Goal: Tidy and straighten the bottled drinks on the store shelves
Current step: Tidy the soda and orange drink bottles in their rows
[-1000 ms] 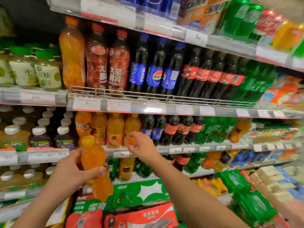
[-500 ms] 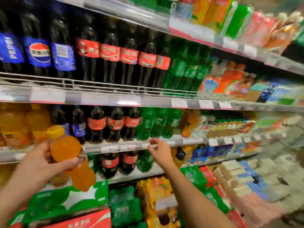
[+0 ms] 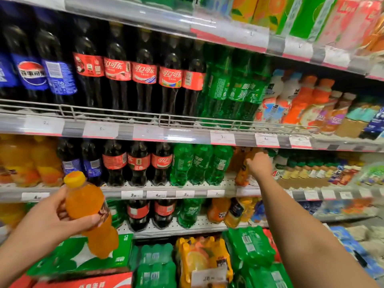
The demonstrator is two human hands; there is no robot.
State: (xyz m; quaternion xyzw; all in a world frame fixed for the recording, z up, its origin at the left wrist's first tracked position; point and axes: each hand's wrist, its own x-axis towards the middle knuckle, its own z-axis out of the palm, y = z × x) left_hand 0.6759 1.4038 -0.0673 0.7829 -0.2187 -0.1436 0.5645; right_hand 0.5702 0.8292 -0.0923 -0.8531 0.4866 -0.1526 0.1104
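Orange bottle (image 3: 91,213) gripped in left hand (image 3: 52,219), off the shelf, not yet placed | right hand (image 3: 259,166) at an orange bottle on shelf (image 3: 242,169) right of the green bottles (image 3: 200,163); grip hidden, cannot tell | cola, green rows look straight | tidying midway

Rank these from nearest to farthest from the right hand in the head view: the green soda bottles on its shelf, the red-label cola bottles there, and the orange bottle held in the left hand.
1. Green soda bottles, just left of the right hand.
2. Red-label cola bottles, further left.
3. Orange bottle, far left, in the left hand.
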